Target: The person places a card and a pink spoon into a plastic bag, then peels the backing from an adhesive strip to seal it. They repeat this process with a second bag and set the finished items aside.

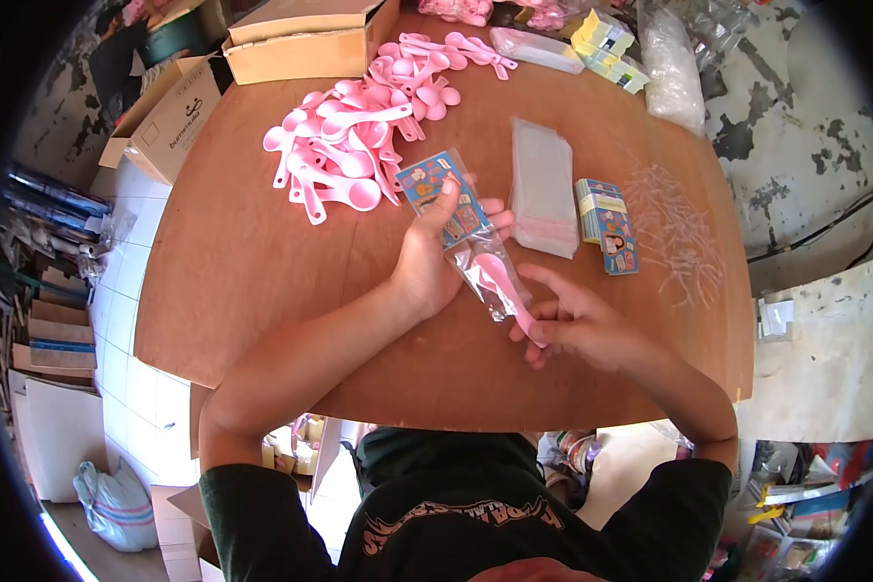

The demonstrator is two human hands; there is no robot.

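Note:
My left hand [431,254] grips a clear plastic bag [496,308] together with a blue printed card [442,189], thumb on top of the card. A pink measuring spoon [496,278] lies at the bag's lower part, bowl toward the card; the film partly covers it. The fingers of my right hand [580,322] pinch the spoon's handle end. Beyond them lie a stack of clear bags [543,184] and a bundle of blue cards [611,228]. Thin clear strips [679,233] are scattered at the right. A heap of pink spoons [344,145] spreads at the back left.
An opened cardboard box [301,44] stands at the table's back left, and another carton [170,116] is beside the table. Yellow card holders [606,48] and a roll of clear plastic [671,73] sit at the back right. The wooden table's [233,281] front edge is near my body.

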